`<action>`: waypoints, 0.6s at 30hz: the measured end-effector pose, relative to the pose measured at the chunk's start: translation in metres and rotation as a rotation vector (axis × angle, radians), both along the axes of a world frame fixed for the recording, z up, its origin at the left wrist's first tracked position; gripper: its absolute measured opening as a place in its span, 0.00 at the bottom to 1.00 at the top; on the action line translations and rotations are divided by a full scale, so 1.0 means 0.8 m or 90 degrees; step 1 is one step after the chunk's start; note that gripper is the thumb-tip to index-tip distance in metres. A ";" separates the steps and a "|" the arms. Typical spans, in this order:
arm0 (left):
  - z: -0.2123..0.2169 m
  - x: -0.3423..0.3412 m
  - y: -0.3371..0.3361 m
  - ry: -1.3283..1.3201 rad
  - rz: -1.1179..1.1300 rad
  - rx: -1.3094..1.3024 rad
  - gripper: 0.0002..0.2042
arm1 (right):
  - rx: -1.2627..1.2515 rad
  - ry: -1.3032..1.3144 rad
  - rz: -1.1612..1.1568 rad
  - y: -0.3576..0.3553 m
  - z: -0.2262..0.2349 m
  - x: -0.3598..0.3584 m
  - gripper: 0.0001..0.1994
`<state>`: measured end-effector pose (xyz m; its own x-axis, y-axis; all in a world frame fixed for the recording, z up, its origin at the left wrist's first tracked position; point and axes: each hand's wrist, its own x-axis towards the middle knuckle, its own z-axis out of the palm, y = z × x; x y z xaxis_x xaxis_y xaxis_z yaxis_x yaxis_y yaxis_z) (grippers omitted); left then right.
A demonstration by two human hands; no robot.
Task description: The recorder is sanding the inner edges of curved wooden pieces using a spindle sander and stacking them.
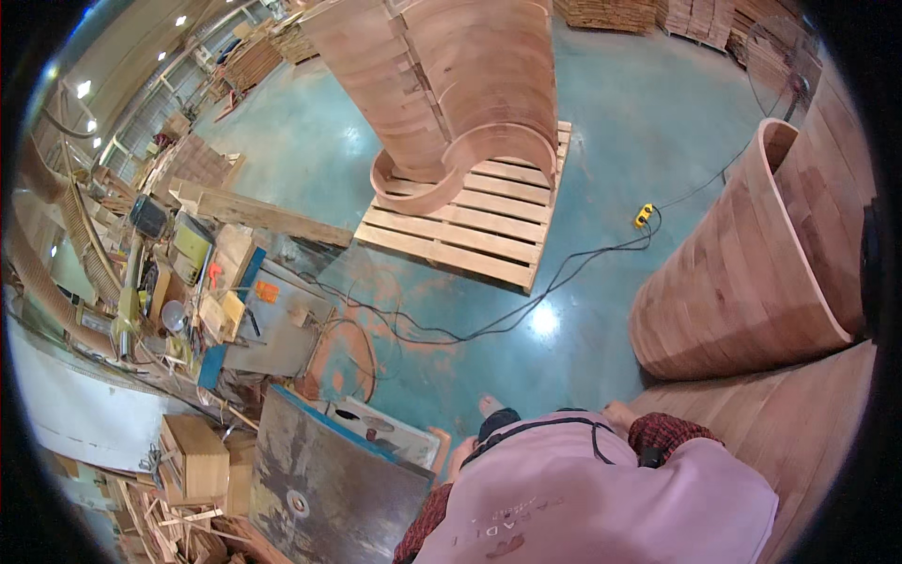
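Observation:
My left hand (461, 457) hangs low beside my pink apron (583, 479), which covers part of it. Right next to it stands a narrow, tan, curved piece (439, 451), and I cannot tell whether the fingers touch it. On the other side of the apron, my right hand (617, 415) shows below a red checked sleeve (672, 430), close to a large panel of joined wood strips (752, 414). Its fingers are mostly hidden. Above that panel leans a big curved wooden shell (742, 282) with a rounded rim.
Tall curved wooden forms (470, 75) stand on a slatted pallet (460, 235) ahead. Black cables (451, 336) cross the green floor to a yellow socket block (644, 216). A flat machine table (329, 479) and a cluttered bench (216, 310) are at left. A fan (785, 70) stands far right.

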<state>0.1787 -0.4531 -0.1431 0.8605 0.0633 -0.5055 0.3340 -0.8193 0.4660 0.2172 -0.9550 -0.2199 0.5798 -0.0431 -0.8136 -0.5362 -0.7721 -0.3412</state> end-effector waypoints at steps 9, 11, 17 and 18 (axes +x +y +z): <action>0.070 0.191 0.156 0.019 0.009 -0.008 0.24 | 0.058 -0.178 -0.139 0.131 -0.083 0.108 0.20; 0.082 0.219 0.180 0.003 0.025 -0.013 0.23 | 0.049 -0.111 -0.119 0.158 -0.036 0.157 0.20; 0.060 0.297 0.186 0.010 -0.020 -0.061 0.23 | 0.012 -0.128 0.004 0.185 -0.050 0.283 0.19; 0.054 0.315 0.182 0.044 -0.036 -0.065 0.23 | 0.026 -0.120 0.035 0.193 -0.058 0.314 0.19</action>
